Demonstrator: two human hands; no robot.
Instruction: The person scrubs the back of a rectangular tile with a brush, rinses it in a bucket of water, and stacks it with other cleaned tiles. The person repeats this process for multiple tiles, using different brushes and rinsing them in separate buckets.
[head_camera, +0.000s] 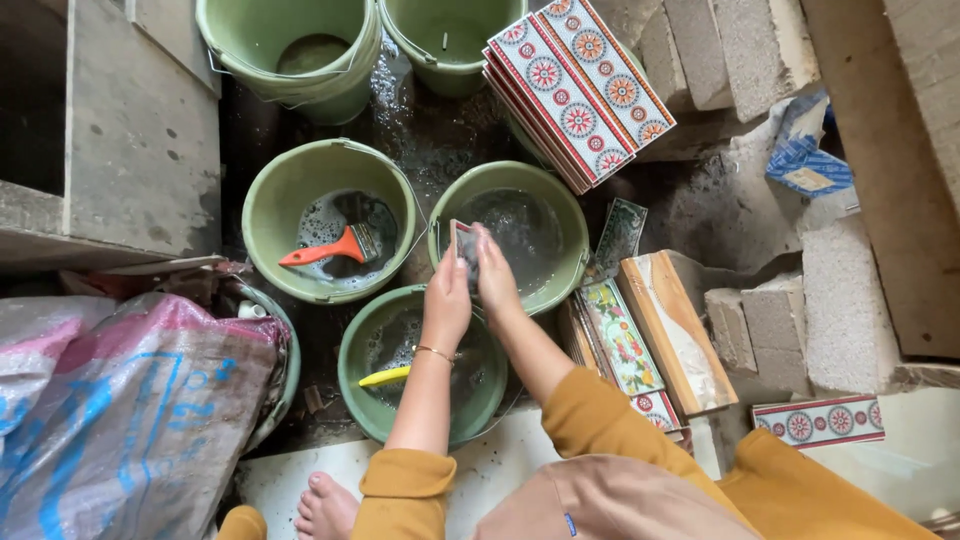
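At frame centre, left hand (447, 292) grips a small rectangular patterned tile (462, 243) over the green plastic bucket (560, 290); right hand (494, 272) fingers lie flat together on it.

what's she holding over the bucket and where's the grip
A small tile piece, held upright in the left hand by its lower edge; the right hand rests against its face, over a green bucket.

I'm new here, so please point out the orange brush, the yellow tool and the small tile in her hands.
Orange brush (325, 250), head view, on its handle.
Yellow tool (385, 377), head view, mid-handle.
Small tile (463, 243), head view, on its upper face.
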